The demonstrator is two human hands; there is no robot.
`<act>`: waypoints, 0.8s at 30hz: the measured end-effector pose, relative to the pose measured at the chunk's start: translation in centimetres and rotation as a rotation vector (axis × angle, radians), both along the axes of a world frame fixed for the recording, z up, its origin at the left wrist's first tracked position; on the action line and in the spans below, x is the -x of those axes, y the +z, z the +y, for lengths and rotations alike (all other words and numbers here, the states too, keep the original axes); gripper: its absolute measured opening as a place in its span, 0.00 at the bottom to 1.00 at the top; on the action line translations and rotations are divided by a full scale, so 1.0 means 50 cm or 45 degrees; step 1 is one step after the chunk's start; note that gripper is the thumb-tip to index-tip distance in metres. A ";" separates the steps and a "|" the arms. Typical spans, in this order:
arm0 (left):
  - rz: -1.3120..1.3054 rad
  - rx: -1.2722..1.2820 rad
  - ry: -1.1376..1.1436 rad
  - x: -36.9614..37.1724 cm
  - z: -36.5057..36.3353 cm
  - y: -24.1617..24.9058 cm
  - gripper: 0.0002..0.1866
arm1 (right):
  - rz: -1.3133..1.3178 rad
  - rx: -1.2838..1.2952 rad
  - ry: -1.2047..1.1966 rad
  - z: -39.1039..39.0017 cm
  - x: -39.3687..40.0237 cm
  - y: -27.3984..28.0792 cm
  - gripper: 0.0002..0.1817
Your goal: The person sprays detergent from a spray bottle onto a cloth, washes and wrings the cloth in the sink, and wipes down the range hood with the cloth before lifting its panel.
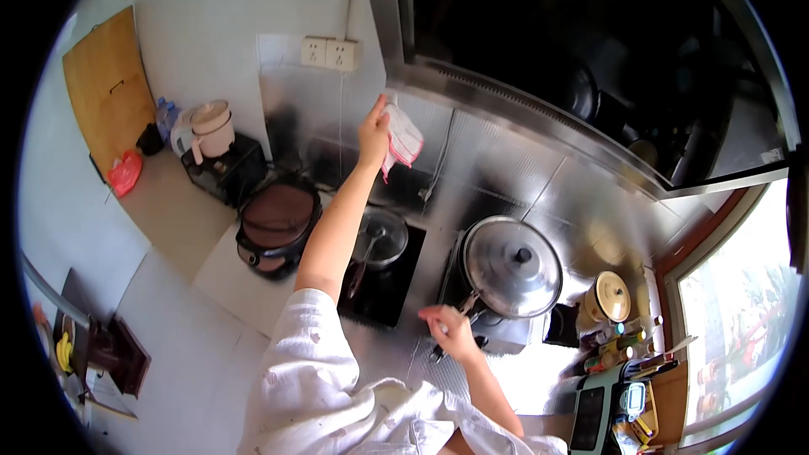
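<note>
My left hand [375, 133] is raised at the foil-lined wall, just under the lower edge of the range hood [506, 101]. Its fingers grip a white cloth with a red border [404, 136], which hangs down to the right. Lower down, my right hand [450, 333] is near the front of the gas stove [507, 337], by the handle of a lidded steel pan [512, 265]. The fingers of that hand are curled, and whatever they may hold is too small to make out. Between my arms a small glass-lidded pan [379, 238] sits on a black cooktop [394, 286].
A dark rice cooker [278, 217] stands left of my left arm, with a pink pot [212, 128] on a black appliance behind it. To the right are an enamel pot [608, 297], several bottles [619, 341] and a green appliance [592, 409] near the window.
</note>
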State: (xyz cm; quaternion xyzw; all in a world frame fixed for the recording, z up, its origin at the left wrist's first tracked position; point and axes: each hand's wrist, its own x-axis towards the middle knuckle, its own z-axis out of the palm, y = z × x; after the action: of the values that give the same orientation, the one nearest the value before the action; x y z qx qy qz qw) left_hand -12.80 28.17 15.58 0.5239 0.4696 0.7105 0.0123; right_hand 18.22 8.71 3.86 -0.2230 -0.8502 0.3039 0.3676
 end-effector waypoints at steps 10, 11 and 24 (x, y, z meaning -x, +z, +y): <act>-1.128 -0.189 -1.307 -0.049 -0.326 0.016 0.20 | 0.752 0.463 0.000 0.078 0.196 0.192 0.20; -1.183 -0.166 -1.372 -0.039 -0.342 0.014 0.18 | 0.742 0.497 0.045 0.079 0.231 0.219 0.22; 0.304 -0.085 -0.122 0.203 -0.415 -0.014 0.12 | 0.900 0.212 -0.496 -0.060 0.657 0.224 0.21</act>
State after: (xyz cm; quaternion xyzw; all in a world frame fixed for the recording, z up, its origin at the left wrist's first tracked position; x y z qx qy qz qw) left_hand -22.95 7.40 14.88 0.6267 0.4183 0.6570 -0.0269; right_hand -14.61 5.69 15.03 -0.2906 -0.5861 0.3543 0.6682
